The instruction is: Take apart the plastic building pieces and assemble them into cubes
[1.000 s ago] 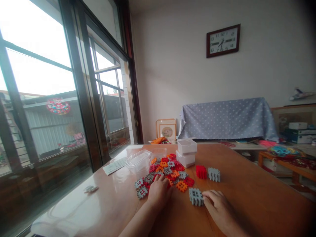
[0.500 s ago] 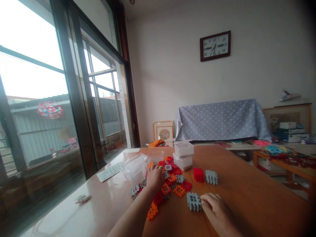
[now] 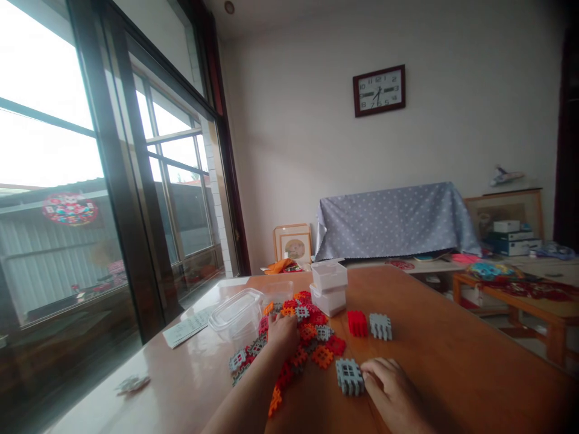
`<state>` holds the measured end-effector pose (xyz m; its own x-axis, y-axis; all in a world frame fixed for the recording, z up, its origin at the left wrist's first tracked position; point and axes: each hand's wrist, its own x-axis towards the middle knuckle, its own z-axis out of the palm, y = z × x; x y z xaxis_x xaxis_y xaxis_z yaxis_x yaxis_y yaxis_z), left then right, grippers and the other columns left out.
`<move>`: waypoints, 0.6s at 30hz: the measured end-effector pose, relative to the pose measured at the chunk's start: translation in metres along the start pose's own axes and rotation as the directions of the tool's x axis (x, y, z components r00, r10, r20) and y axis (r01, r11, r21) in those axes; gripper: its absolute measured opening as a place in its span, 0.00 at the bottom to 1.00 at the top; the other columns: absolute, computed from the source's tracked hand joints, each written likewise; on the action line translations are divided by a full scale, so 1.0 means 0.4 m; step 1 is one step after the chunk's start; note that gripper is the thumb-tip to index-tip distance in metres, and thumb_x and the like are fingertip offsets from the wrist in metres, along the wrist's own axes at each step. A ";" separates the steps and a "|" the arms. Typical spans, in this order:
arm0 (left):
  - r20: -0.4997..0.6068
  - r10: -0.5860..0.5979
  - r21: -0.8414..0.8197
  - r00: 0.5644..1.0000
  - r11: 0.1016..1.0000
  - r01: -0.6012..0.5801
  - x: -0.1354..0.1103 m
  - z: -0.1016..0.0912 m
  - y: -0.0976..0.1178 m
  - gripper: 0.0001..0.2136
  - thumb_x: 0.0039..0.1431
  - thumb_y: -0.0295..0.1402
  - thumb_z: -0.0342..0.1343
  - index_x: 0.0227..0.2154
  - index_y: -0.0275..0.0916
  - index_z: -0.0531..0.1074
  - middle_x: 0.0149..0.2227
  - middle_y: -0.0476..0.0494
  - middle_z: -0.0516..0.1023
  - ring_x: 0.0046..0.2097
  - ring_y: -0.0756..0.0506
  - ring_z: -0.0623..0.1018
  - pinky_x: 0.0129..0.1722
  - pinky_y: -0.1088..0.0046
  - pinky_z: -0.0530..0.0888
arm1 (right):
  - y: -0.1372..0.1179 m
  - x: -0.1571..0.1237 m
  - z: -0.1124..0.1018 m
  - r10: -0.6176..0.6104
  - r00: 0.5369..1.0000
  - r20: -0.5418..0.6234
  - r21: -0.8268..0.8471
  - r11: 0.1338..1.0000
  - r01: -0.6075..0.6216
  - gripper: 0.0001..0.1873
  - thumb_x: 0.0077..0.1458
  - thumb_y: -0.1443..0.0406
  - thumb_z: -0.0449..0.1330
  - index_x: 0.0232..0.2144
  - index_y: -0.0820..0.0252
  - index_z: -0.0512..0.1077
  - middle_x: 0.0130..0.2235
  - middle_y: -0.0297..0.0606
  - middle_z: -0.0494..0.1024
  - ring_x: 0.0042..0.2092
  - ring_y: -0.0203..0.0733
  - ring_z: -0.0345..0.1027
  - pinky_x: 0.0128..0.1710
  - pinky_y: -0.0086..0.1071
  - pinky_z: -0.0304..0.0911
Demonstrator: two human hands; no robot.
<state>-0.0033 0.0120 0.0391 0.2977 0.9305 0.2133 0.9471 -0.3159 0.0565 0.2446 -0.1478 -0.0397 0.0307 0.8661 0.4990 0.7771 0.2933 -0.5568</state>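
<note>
My left hand [image 3: 283,333] reaches into a loose pile of interlocking plastic tiles [image 3: 322,356] in red, orange and grey. Its fingers curl down among the tiles, and their tips are hidden, so what they grip cannot be made out. My right hand [image 3: 391,386] rests on the table, its thumb and bent fingers against the right side of a grey tile stack [image 3: 350,377]. Behind that stack stand a red tile stack [image 3: 357,323] and another grey stack [image 3: 380,327], side by side.
Two white plastic boxes [image 3: 329,286] are piled one on the other behind the tiles. A clear container [image 3: 235,313] and a printed sheet [image 3: 187,326] lie left on the wooden table [image 3: 434,337]. Near the left edge is a small crumpled-looking item [image 3: 132,384]. Glass doors stand to the left.
The view has turned slightly right, so everything appears shifted left. My left hand is still in the tile pile, its fingers bent lower; my right hand stays beside the grey stack.
</note>
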 end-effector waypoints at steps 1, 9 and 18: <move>-0.013 -0.010 -0.008 1.000 1.000 0.010 0.000 -0.004 -0.001 0.10 0.62 0.35 0.49 0.39 0.43 0.75 0.42 0.38 0.81 0.54 0.35 0.74 0.57 0.54 0.60 | -0.001 -0.001 -0.001 0.000 1.000 -0.002 0.004 1.000 0.000 0.14 0.65 0.62 0.50 0.36 0.53 0.76 0.40 0.40 0.79 0.45 0.49 0.69 0.47 0.40 0.63; -0.068 -0.157 -0.069 0.985 0.986 0.153 -0.001 -0.049 -0.052 0.15 0.68 0.39 0.41 0.47 0.46 0.72 0.47 0.43 0.80 0.49 0.40 0.77 0.48 0.63 0.67 | -0.009 -0.005 -0.007 0.012 1.000 -0.002 0.035 0.999 -0.012 0.13 0.65 0.62 0.51 0.35 0.53 0.75 0.40 0.39 0.78 0.46 0.48 0.69 0.46 0.39 0.63; 0.026 0.159 0.029 0.987 0.987 -0.160 0.008 -0.044 -0.013 0.33 0.55 0.25 0.53 0.65 0.51 0.59 0.65 0.45 0.67 0.66 0.38 0.62 0.64 0.57 0.59 | 0.001 -0.002 -0.002 0.008 1.000 -0.024 0.035 0.999 -0.008 0.13 0.64 0.62 0.52 0.35 0.53 0.76 0.40 0.40 0.79 0.45 0.49 0.70 0.45 0.40 0.64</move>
<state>-0.0096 0.0133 0.0568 0.4475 0.8729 0.1945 0.8905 -0.4549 -0.0070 0.2454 -0.1487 -0.0397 0.0520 0.8587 0.5098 0.7546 0.3006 -0.5833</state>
